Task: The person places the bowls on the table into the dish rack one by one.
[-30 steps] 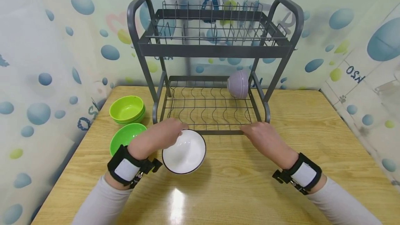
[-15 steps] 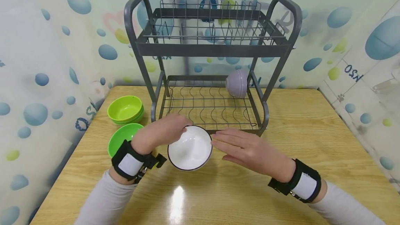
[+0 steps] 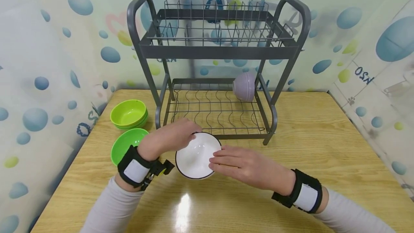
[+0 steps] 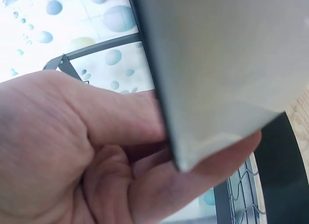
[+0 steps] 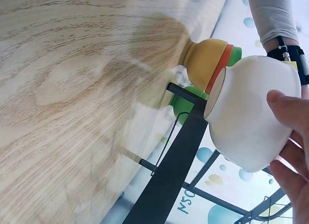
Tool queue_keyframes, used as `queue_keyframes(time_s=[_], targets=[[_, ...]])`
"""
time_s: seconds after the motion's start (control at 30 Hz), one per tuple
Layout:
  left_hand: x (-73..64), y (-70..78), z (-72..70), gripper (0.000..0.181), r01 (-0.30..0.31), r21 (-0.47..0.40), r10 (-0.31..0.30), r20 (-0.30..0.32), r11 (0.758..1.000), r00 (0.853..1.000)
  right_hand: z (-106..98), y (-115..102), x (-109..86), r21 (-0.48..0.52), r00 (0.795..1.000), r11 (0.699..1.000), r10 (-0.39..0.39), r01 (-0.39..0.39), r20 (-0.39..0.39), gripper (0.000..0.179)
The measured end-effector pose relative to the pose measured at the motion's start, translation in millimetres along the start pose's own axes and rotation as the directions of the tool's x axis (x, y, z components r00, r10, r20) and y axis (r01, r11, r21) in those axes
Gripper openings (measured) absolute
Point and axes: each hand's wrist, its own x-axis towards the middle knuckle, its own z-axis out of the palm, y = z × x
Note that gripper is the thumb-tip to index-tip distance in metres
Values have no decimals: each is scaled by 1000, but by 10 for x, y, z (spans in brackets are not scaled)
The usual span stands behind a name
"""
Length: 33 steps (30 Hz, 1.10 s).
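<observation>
A white bowl (image 3: 194,155) with a dark rim is held in front of the dish rack, its inside turned up toward the head camera. My left hand (image 3: 169,137) grips its upper left rim; in the left wrist view, left fingers (image 4: 193,185) curl around the edge. From the right, my right hand (image 3: 249,166) reaches over the bowl, fingers nearly straight and overlapping its inside. The right wrist view has the right thumb (image 5: 280,101) on the bowl's outer wall and the fingers around the rim side, with the bowl's foot facing the table.
The two-tier dark dish rack (image 3: 220,52) stands behind the hands. On its lower tier a lilac bowl (image 3: 244,87) leans on edge at the right. Left of the rack are stacked lime-green bowls (image 3: 129,114) and a green bowl (image 3: 121,148) on the wooden table (image 3: 307,128).
My right hand has left the rack's front bar and moved left onto the white bowl's right side. The left hand has carried the bowl slightly right.
</observation>
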Motion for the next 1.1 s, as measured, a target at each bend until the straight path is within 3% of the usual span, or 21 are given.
queue_keyframes(time_s=[0.3,0.6,0.83,0.93,1.1], targets=[[2,7,0,12,-23,5,23,-2,1000,1000,19,-10,7,-105,1000,994,-5,8,25,25],[8,8,27,13,-48,3,48,-6,999,999,-31,14,48,-118,998,993,-20,27,63,14],[-7,6,28,12,-59,-20,58,-14,998,998,-92,51,46,-139,994,988,-52,65,100,18],[-32,-27,19,12,-96,-50,93,-61,994,994,-126,56,36,-123,992,991,-43,57,114,20],[-150,-109,-51,21,-121,-53,108,-205,991,973,-184,64,9,-125,991,991,-35,51,128,24]])
